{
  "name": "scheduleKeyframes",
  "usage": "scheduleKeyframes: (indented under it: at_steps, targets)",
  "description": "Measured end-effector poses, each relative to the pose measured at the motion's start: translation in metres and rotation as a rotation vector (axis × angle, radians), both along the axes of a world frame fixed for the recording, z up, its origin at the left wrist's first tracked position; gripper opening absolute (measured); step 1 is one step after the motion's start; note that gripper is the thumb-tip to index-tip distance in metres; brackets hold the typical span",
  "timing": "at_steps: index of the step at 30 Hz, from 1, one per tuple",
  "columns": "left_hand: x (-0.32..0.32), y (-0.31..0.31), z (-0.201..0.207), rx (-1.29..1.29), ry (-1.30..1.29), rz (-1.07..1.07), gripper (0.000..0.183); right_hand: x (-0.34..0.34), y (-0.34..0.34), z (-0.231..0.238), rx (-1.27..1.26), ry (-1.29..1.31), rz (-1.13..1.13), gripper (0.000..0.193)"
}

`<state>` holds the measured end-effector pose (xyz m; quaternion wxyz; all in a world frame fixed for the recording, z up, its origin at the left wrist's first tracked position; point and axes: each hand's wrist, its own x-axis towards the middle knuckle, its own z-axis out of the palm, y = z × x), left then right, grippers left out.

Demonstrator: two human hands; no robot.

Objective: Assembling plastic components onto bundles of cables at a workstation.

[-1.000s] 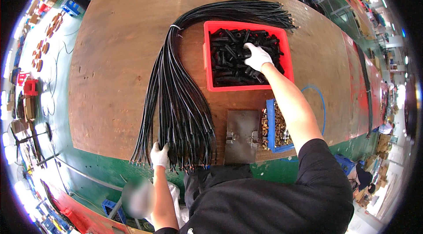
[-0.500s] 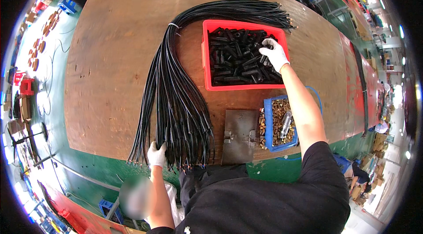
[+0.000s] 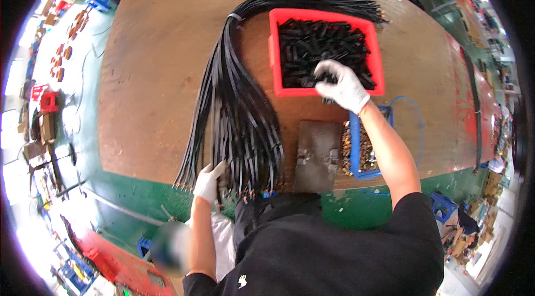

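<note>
Withdrawing right hand [image 3: 343, 85] from red bin [image 3: 377, 45] (black piece gripped); left hand [image 3: 207, 183] unmoved.

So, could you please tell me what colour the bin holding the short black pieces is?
Red; the bin shows best in the head view.

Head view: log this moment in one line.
left hand: on cable bundle ends | right hand: gripping black pieces at red bin front edge
</note>
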<state>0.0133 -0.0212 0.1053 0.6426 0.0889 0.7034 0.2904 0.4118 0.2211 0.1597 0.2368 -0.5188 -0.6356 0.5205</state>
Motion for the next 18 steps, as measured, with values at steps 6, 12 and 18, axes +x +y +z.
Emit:
scheduleKeyframes:
  at_steps: [6, 12, 18]
  targets:
    - [0.027, 0.005, -0.003, 0.073, -0.341, 0.026, 0.030, -0.111, -0.109, -0.030, -0.254, 0.215, 0.375, 0.027]
    - [0.024, 0.001, -0.014, 0.130, -0.528, 0.148, 0.020, -0.168, -0.165, -0.049, -0.555, 0.291, 0.658, 0.037]
    - [-0.014, -0.009, -0.039, 0.126, -0.741, 0.170, 0.020, -0.168, -0.198, -0.050, -0.632, 0.531, 0.240, 0.061]
